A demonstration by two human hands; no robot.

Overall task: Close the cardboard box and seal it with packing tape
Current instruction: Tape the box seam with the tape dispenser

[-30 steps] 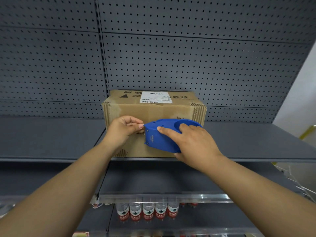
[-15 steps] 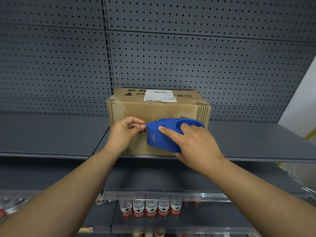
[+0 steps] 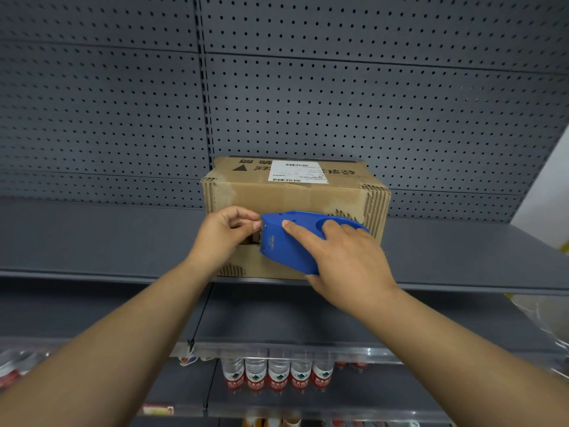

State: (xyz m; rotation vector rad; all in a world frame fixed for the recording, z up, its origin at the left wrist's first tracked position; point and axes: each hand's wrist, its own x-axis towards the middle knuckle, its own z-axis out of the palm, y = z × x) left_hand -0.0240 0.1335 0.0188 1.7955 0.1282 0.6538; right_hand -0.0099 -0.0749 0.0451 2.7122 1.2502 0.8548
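Note:
A brown cardboard box (image 3: 295, 195) with a white shipping label on top stands on a grey shelf, its near face towards me. My right hand (image 3: 345, 257) grips a blue tape dispenser (image 3: 289, 241) held against that near face. My left hand (image 3: 226, 232) is just left of the dispenser's mouth, thumb and fingers pinching at the tape end there. The tape itself is too thin to make out. A dark gap in the box's near face shows between my hands.
The grey shelf (image 3: 92, 241) runs left and right of the box, backed by a grey pegboard wall (image 3: 338, 103). On a lower shelf stand several water bottles (image 3: 277, 377) with red labels. A white wall edge shows at far right.
Both hands and the dispenser stay at the box's near face. My left fingers have closed tighter at the dispenser's mouth. The view has shifted slightly.

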